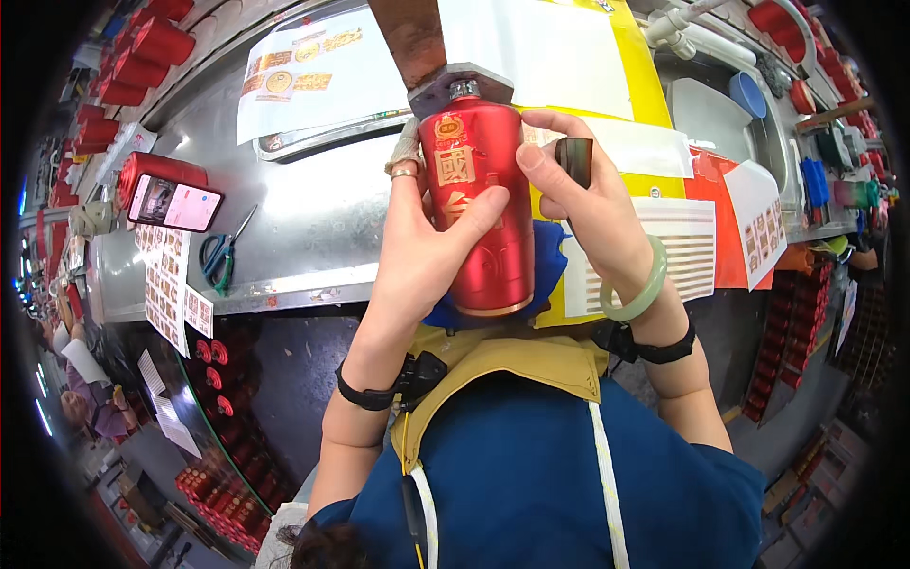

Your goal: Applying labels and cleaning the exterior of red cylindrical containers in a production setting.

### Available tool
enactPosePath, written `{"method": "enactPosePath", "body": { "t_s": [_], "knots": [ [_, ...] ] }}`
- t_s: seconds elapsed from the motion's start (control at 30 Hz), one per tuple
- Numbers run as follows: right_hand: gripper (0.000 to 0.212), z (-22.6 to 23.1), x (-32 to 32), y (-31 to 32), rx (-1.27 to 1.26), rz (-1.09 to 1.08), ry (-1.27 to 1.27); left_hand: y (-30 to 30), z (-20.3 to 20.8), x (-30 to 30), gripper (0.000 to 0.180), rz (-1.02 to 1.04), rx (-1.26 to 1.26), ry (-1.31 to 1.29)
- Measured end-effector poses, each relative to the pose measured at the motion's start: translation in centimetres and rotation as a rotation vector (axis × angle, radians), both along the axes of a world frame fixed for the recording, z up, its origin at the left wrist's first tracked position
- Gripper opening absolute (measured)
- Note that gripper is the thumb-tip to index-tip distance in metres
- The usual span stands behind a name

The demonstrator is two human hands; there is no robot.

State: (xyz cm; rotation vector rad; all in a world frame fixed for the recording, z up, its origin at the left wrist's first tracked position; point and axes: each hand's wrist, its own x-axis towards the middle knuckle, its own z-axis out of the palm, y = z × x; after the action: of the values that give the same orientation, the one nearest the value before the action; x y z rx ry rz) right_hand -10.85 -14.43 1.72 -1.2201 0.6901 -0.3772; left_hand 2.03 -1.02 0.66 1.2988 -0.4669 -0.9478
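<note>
A glossy red bottle (486,251) with gold characters lies on its back, its neck pointing away from me against an octagonal metal plate (493,82). My left hand (427,223) grips it from the left, thumb across its front; a wrapping covers one fingertip. My right hand (592,194) has its thumb and forefinger at the bottle's right shoulder. Tucked in that same hand is a short dark cylinder (574,161), whose kind I cannot make out. Blue cloth (547,261) shows under and beside the bottle.
A brown bar (409,38) rises from the plate. Sticker sheets (294,81) and striped strips (697,248) lie about. At left are a lit phone (176,202) leaning on a red cylinder, scissors (226,254) and more stickers (166,284). The metal table's front edge (265,302) runs before me.
</note>
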Motion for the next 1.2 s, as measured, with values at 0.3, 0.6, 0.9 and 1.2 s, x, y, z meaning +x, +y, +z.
{"method": "enactPosePath", "body": {
  "t_s": [0.3, 0.6, 0.9, 1.2],
  "knots": [
    [0.068, -0.4, 1.0, 0.5, -0.126, 0.011, 0.018, 0.4, 0.5, -0.3, 0.08, -0.044, 0.062, -0.138],
    [0.076, -0.4, 0.6, -0.3, 0.043, 0.093, 0.028, 1.7, 0.0, 0.1, 0.06, 0.057, -0.093, 0.065],
    [0.083, -0.9, 0.0, 0.2, 0.019, 0.144, -0.061, 1.5, 0.0, -0.2, 0.054, 0.033, -0.151, 0.08],
    [0.085, -1.2, 0.0, 0.1, 0.017, 0.144, -0.05, 1.6, -0.2, -0.3, 0.058, 0.002, -0.092, 0.024]
  ]
}}
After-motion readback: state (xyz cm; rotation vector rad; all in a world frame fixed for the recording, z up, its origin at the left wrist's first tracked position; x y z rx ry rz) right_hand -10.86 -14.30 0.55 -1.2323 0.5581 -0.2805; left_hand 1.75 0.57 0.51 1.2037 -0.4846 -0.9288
